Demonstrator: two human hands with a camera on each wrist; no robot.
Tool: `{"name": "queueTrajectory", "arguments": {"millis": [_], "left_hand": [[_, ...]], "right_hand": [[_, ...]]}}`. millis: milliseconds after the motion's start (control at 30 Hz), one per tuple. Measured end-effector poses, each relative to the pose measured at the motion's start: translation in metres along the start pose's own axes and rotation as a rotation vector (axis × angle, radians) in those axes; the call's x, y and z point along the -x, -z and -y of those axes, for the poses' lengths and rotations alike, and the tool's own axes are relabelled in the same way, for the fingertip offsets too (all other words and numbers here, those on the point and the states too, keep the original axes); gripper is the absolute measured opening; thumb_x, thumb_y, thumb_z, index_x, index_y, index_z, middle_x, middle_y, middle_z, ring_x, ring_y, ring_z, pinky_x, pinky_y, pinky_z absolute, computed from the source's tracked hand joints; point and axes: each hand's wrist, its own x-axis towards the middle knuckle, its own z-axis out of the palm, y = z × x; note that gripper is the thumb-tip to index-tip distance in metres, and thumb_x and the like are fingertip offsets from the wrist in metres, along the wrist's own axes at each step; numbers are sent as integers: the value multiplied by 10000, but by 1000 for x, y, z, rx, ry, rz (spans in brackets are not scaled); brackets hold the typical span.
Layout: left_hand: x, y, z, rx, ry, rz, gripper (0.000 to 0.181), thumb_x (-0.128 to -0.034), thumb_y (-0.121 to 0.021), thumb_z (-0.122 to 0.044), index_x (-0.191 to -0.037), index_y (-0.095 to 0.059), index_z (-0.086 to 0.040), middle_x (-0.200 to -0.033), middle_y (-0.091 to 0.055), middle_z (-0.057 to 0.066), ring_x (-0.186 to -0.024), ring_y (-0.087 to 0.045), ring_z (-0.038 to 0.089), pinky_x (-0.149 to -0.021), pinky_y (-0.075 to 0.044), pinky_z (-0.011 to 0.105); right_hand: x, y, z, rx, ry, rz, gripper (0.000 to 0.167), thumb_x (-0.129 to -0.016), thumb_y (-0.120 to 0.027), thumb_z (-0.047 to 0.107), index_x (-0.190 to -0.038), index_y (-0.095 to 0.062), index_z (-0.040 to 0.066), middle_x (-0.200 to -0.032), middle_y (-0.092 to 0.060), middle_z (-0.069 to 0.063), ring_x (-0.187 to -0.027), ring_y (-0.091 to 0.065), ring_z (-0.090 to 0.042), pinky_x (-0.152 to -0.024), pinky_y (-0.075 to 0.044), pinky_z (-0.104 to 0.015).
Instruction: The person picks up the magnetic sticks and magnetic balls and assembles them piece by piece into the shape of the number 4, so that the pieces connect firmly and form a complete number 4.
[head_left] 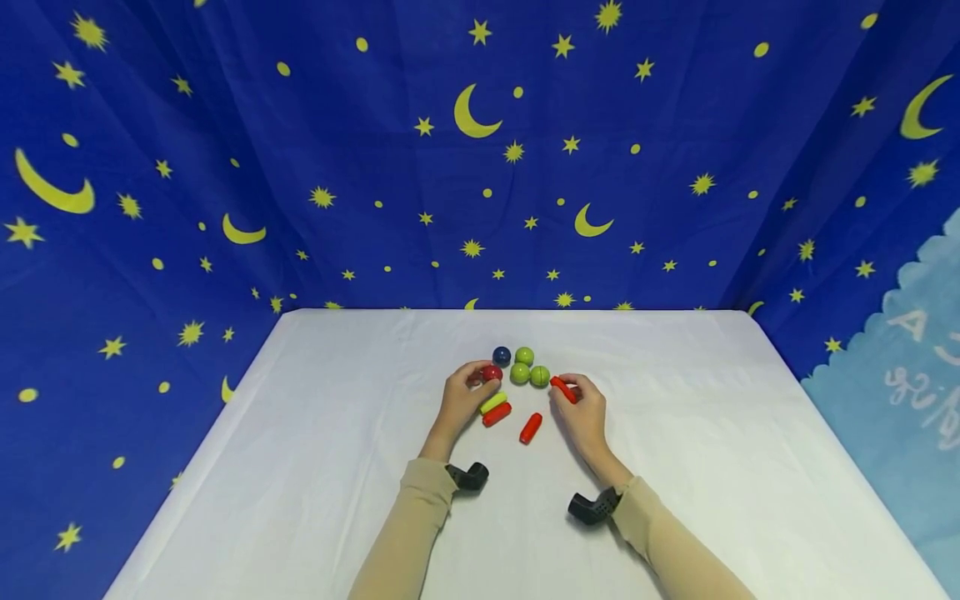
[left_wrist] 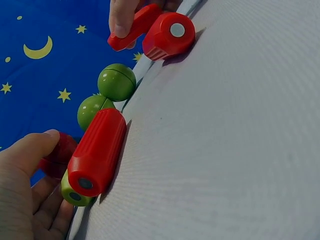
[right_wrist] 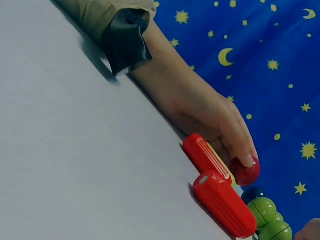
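Observation:
In the head view my left hand (head_left: 462, 406) pinches a dark red ball (head_left: 492, 373) between thumb and fingers. My right hand (head_left: 585, 414) holds a red grooved rod (head_left: 562, 389) by its fingertips, tilted. Between the hands lie three green balls (head_left: 520, 373) and a dark blue ball (head_left: 501, 356). A yellow-green rod (head_left: 493, 403) lies beside a red rod (head_left: 497, 415), just under the left hand. Another red rod (head_left: 531, 428) is apart, nearer the right hand. The left wrist view shows a round grey disc in the end of a red rod (left_wrist: 97, 155).
Everything lies on a white-covered table (head_left: 300, 467). A blue curtain (head_left: 405, 183) with yellow moons and stars rises behind and at the sides. At right hangs a light blue cloth (head_left: 907, 367) with white lettering. Each wrist carries a black device (head_left: 595, 507).

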Motion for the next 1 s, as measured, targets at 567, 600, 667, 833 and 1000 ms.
{"name": "queueTrajectory", "arguments": {"millis": [567, 600, 667, 833, 1000], "left_hand": [[12, 8, -36, 62, -14, 45, 394, -860, -681, -102, -1211, -597, 58, -1182, -637, 208, -1004, -627, 302, -891, -527, 320], [12, 9, -38, 65, -17, 51, 392, -861, -680, -101, -1210, -598, 57, -1180, -638, 206, -999, -627, 292, -885, -528, 300], [13, 9, -39, 71, -24, 62, 389, -861, -678, -94, -1210, -599, 58, -1177, -638, 207, -993, -627, 284, -872, -527, 269], [13, 10, -41, 89, -32, 94, 391, -860, -669, -70, -1221, -595, 60, -1212, -623, 222, -1027, -617, 312, -904, -522, 309], [13, 11, -40, 104, -54, 119, 387, -862, -661, -58, -1214, -587, 87, -1230, -608, 243, -1045, -616, 343, -912, -521, 342]], "right_hand": [[-9, -7, 12, -114, 92, 108, 199, -811, -686, -32, -1006, -686, -73, -942, -687, -228, -842, -600, -338, -737, -450, -190], [-8, -6, 17, -114, 104, 117, 198, -812, -680, -41, -1005, -682, -85, -937, -686, -233, -832, -596, -337, -728, -453, -191], [-8, -4, 26, -119, 126, 137, 194, -812, -670, -60, -1001, -674, -107, -927, -683, -245, -812, -592, -333, -714, -455, -179], [-9, -3, 38, -135, 183, 167, 189, -805, -665, -79, -988, -666, -127, -911, -679, -250, -789, -596, -298, -692, -461, -161], [-9, -6, 39, -156, 204, 189, 186, -799, -669, -88, -982, -671, -118, -909, -683, -240, -800, -597, -339, -702, -484, -227]]}}
